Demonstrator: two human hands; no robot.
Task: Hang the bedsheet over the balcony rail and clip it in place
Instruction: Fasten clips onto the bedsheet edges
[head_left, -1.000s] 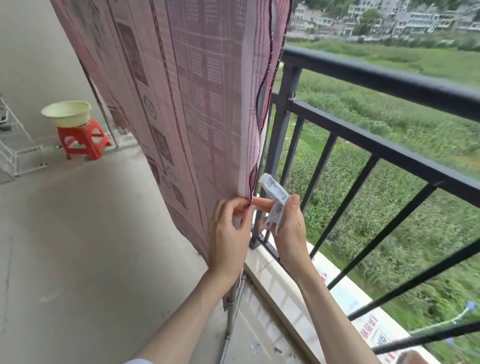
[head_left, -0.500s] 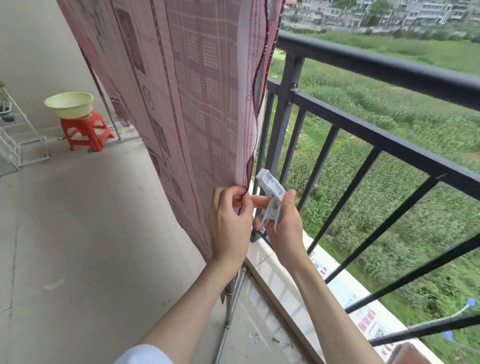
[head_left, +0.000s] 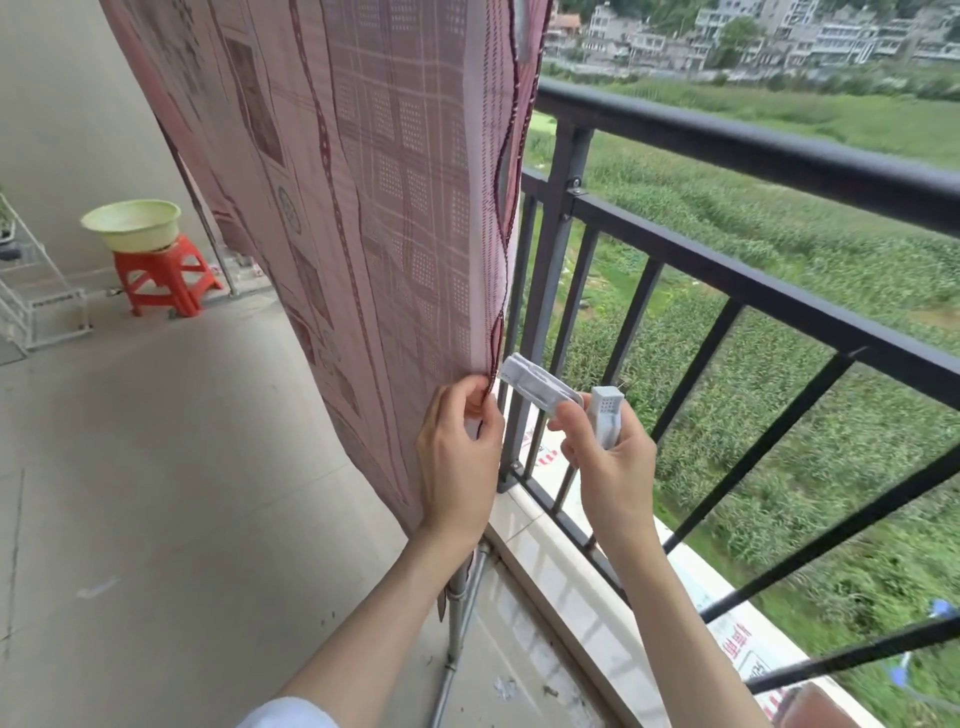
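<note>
A pink patterned bedsheet (head_left: 363, 197) hangs down in front of the black balcony rail (head_left: 753, 150), reaching nearly to the floor. My left hand (head_left: 460, 452) pinches the sheet's dark-trimmed right edge low down. My right hand (head_left: 608, 457) grips white plastic clips: one clip (head_left: 535, 384) points left with its tip close to the sheet's edge, a second clip (head_left: 605, 415) stands upright in the same hand. Whether the first clip's jaws bite the cloth is unclear.
A pale green basin (head_left: 132, 223) sits on a red stool (head_left: 166, 275) at the back left, beside a white wire rack (head_left: 36, 291). A metal stand leg (head_left: 457, 623) rises below the sheet. The tiled ledge (head_left: 550, 561) runs under the railing bars.
My right hand has turned the clips: one now lies level, pointing at the sheet's edge, another stands up. Both hands sit a little closer in view as the camera shifted.
</note>
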